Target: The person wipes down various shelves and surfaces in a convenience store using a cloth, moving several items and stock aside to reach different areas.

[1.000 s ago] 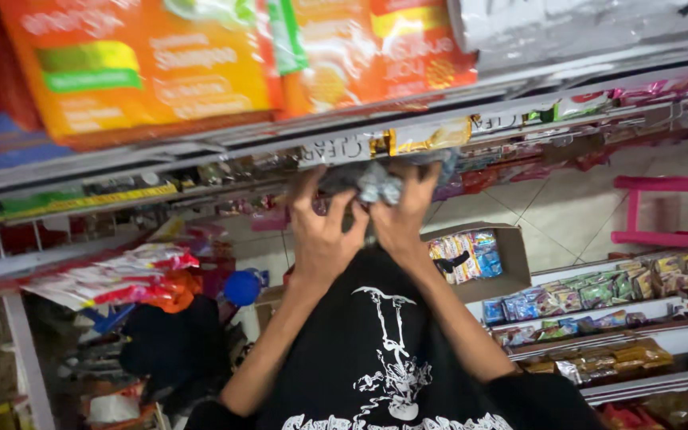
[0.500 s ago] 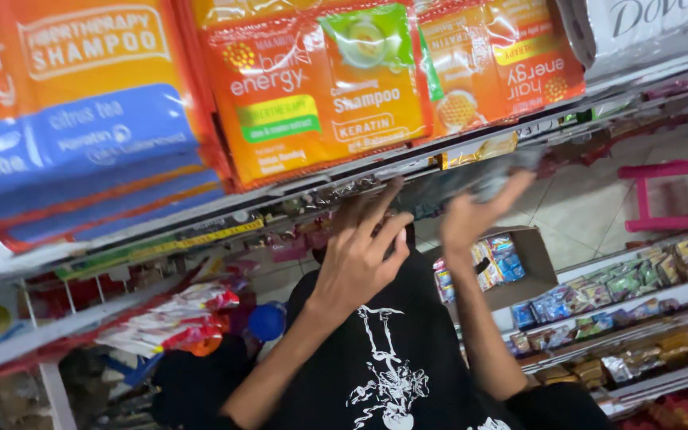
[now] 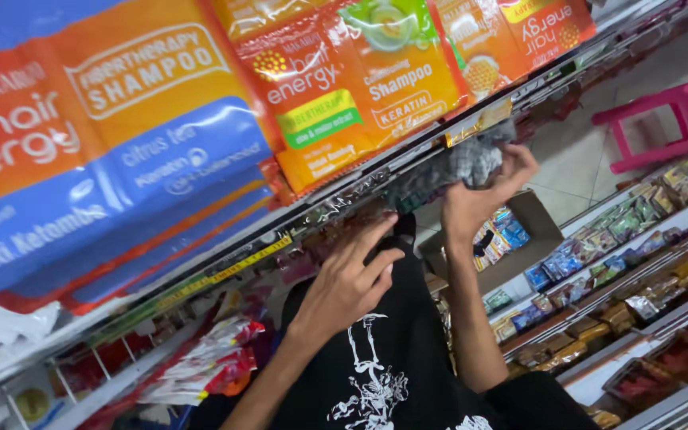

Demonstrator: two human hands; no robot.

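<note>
Right hand [image 3: 483,191] raised, fingers closed round a grey-and-white sachet bundle [image 3: 471,162] just under the shelf edge [image 3: 280,239]. Left hand [image 3: 352,279] lower and to the left, fingers spread, holding nothing, fingertips near the dark packets below that edge. Bundle's long axis runs along the shelf, rising to the right; right hand is the nearer.

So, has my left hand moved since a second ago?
Yes. The left hand has dropped away from the shelf edge; earlier it was up at the edge beside the right hand.
</note>
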